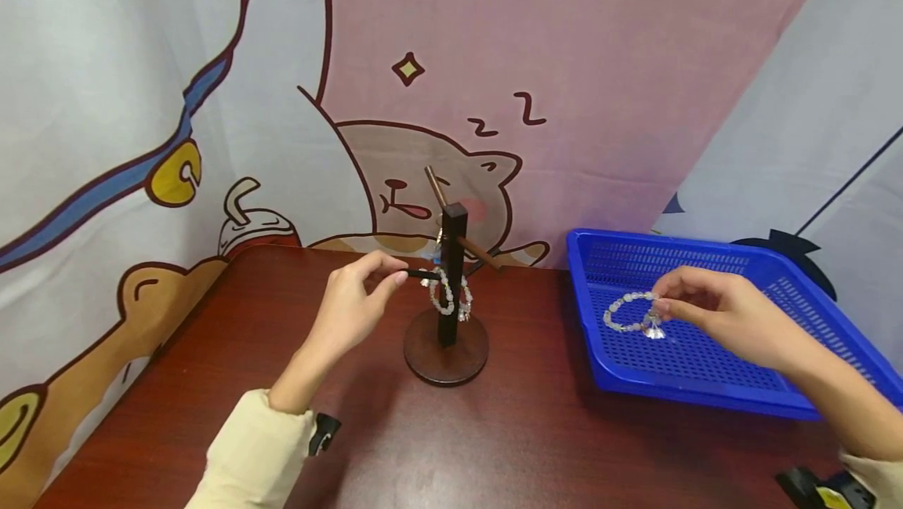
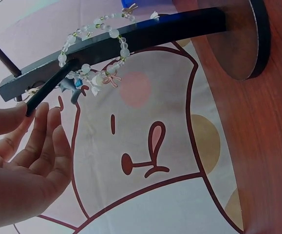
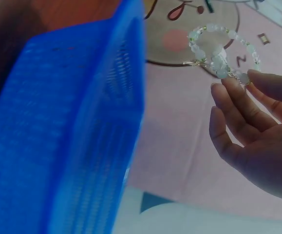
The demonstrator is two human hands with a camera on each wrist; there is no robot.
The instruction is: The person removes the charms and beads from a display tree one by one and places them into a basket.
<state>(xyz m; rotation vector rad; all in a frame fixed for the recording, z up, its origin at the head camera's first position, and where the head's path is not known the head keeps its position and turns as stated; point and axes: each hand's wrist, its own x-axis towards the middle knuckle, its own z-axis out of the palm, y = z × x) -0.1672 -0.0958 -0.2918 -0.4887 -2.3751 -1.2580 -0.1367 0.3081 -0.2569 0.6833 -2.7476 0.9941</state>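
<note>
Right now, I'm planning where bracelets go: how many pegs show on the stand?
3 visible: the upper peg, the right peg, and the left peg, pinched at its tip by the left hand. Others may hide behind the post.

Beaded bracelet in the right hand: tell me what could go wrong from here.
The right hand pinches the beaded bracelet at one side only, so it could slip. Its dangling charm might snag on the blue basket. The left hand pinches the tip of the black peg; a tug could tilt the jewelry stand or dislodge the hung bracelet.
</note>
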